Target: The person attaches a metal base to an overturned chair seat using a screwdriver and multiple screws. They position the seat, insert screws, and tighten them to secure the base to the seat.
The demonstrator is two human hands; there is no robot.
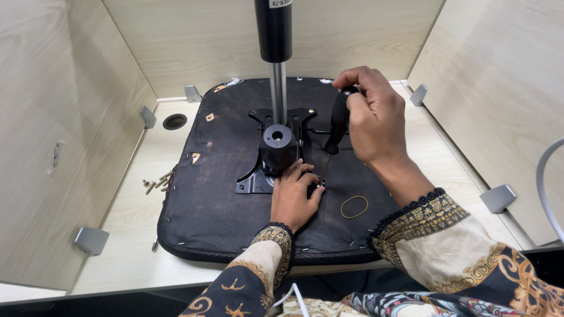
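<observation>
- Right hand (376, 117) is closed around the screwdriver (338, 126).
- Left hand (294, 196), fingers loosely bent, steadies its tip; a slip could jab them.

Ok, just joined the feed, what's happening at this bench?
A person is working on an upturned chair seat lying on a workbench. Their right hand grips a black-handled screwdriver, its tip down by the metal mounting plate. Their left hand rests at the tip. Loose screws lie left of the seat.
</observation>
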